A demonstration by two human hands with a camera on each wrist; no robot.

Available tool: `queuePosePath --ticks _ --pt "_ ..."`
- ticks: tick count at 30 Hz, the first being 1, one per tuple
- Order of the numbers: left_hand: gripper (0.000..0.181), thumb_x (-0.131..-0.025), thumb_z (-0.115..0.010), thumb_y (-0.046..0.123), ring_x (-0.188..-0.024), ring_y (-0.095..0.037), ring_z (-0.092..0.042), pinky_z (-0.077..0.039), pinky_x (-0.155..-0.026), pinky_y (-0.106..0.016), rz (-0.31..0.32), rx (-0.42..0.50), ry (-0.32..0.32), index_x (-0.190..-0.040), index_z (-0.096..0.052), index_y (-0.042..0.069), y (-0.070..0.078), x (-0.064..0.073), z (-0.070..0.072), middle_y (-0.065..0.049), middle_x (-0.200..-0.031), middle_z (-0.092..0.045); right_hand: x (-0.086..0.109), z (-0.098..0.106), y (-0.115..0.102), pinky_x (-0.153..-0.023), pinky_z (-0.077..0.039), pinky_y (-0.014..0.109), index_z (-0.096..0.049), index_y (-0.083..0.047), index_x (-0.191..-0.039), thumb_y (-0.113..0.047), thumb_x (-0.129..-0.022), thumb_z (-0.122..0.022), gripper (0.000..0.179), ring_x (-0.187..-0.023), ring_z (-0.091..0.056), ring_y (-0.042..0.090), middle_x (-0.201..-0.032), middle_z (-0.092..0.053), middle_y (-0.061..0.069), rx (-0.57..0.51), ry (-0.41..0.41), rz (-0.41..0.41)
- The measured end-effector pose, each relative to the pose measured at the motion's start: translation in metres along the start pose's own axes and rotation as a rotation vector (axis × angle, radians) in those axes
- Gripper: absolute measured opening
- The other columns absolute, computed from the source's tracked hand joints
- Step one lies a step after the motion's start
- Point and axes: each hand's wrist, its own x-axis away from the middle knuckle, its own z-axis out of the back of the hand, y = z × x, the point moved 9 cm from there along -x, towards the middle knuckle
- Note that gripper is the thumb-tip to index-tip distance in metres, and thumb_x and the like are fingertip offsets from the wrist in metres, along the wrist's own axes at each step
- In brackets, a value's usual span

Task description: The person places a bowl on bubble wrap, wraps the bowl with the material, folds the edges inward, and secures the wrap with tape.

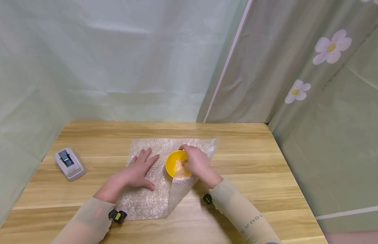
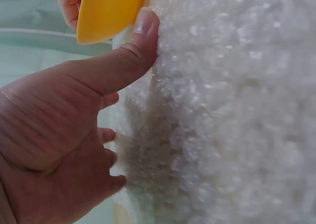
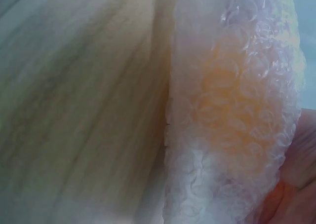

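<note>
A sheet of clear bubble wrap [image 1: 146,201] lies on the wooden table, and on it sits a yellow bowl [image 1: 171,163], its inside facing up. Fingers spread, my left hand [image 1: 138,172] rests on the wrap to the left of the bowl. My right hand [image 1: 199,162] grips the bowl's right side by the rim. A near corner of the wrap is folded up over part of the bowl. In the right wrist view, yellow shows through the bubble wrap [image 3: 237,110], with part of the right hand [image 3: 298,165] behind it. The left wrist view shows the tilted-looking bowl [image 2: 111,14] beyond the left thumb.
A pale grey tape dispenser [image 1: 70,164] lies at the table's left side. Pale curtains [image 1: 140,67] hang close behind and along both sides of the wooden table [image 1: 256,162]. Each wrist carries a small black camera [image 1: 117,216].
</note>
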Motion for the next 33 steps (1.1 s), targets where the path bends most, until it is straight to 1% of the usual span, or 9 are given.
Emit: queuePosePath --ticks 6,9,13,16,19,22,26,30,33 --pt "0.121 -0.071 -0.095 0.049 -0.157 -0.058 0.002 -0.003 -0.124 -0.073 -0.051 0.02 0.049 -0.166 -0.035 0.004 -0.003 0.007 0.004 -0.034 -0.173 -0.001 0.0 0.0 -0.002 -0.072 -0.06 0.04 -0.067 -0.018 -0.136 -0.008 -0.086 -0.086 0.055 -0.097 -0.07 0.026 -0.117 -0.075 0.005 0.035 0.0 -0.005" --pt "0.116 -0.074 -0.094 0.051 -0.158 -0.058 0.0 -0.006 -0.124 -0.074 -0.07 0.019 0.075 -0.164 -0.039 0.004 -0.004 0.01 0.006 -0.033 -0.173 -0.003 0.0 0.001 -0.003 -0.071 -0.059 0.04 -0.066 -0.019 -0.139 -0.01 -0.085 -0.087 0.058 -0.098 -0.069 0.027 -0.119 -0.074 0.005 0.053 0.001 -0.002" --pt "0.098 -0.087 -0.085 0.05 -0.158 -0.057 -0.004 -0.01 -0.122 -0.077 -0.083 0.014 0.11 -0.162 -0.043 0.004 -0.004 0.012 0.01 -0.031 -0.174 -0.008 0.0 0.002 -0.004 -0.072 -0.059 0.041 -0.065 -0.02 -0.14 -0.011 -0.085 -0.086 0.059 -0.1 -0.067 0.029 -0.119 -0.073 0.005 0.059 -0.004 -0.007" --pt "0.081 -0.097 -0.077 0.046 -0.159 -0.054 -0.004 -0.008 -0.123 -0.076 -0.072 0.007 0.152 -0.161 -0.046 0.006 -0.003 0.012 0.015 -0.027 -0.175 -0.011 0.0 0.002 -0.003 -0.072 -0.058 0.042 -0.064 -0.021 -0.141 -0.013 -0.086 -0.084 0.059 -0.1 -0.067 0.029 -0.121 -0.072 0.005 0.056 -0.022 -0.021" --pt "0.071 -0.1 -0.075 0.043 -0.16 -0.052 -0.005 -0.006 -0.123 -0.077 -0.074 -0.038 0.225 -0.157 -0.053 0.008 0.004 0.01 0.022 -0.026 -0.174 -0.017 0.0 0.0 -0.002 -0.072 -0.058 0.042 -0.063 -0.022 -0.143 -0.015 -0.087 -0.083 0.06 -0.104 -0.067 0.029 -0.125 -0.072 0.005 0.053 -0.044 -0.042" --pt "0.062 -0.1 -0.076 0.039 -0.159 -0.051 -0.011 -0.01 -0.121 -0.079 -0.104 -0.083 0.301 -0.151 -0.059 0.008 0.02 0.008 0.027 -0.026 -0.17 -0.028 0.0 0.0 0.0 -0.074 -0.059 0.044 -0.063 -0.023 -0.144 -0.017 -0.087 -0.083 0.06 -0.107 -0.068 0.03 -0.128 -0.071 0.006 0.06 -0.053 -0.058" --pt "0.05 -0.103 -0.072 0.036 -0.156 -0.046 -0.025 -0.021 -0.121 -0.075 -0.186 -0.113 0.364 -0.143 -0.066 0.008 0.055 0.006 0.029 -0.02 -0.161 -0.047 0.0 0.002 0.002 -0.079 -0.061 0.046 -0.062 -0.022 -0.145 -0.02 -0.087 -0.086 0.063 -0.109 -0.068 0.031 -0.13 -0.071 0.007 0.063 -0.054 -0.073" --pt "0.044 -0.105 -0.069 0.037 -0.153 -0.042 -0.036 -0.027 -0.124 -0.065 -0.283 -0.138 0.353 -0.135 -0.071 0.006 0.086 0.001 0.022 -0.014 -0.149 -0.061 -0.001 0.004 0.005 -0.082 -0.061 0.049 -0.062 -0.021 -0.146 -0.021 -0.086 -0.087 0.066 -0.111 -0.069 0.032 -0.131 -0.071 0.007 0.06 -0.054 -0.084" --pt "0.043 -0.107 -0.066 0.04 -0.151 -0.04 -0.041 -0.03 -0.125 -0.059 -0.327 -0.179 0.32 -0.132 -0.073 0.005 0.1 -0.005 0.012 -0.012 -0.142 -0.067 -0.001 0.006 0.007 -0.084 -0.061 0.051 -0.061 -0.022 -0.147 -0.02 -0.086 -0.087 0.066 -0.114 -0.068 0.032 -0.133 -0.071 0.008 0.053 -0.055 -0.092"
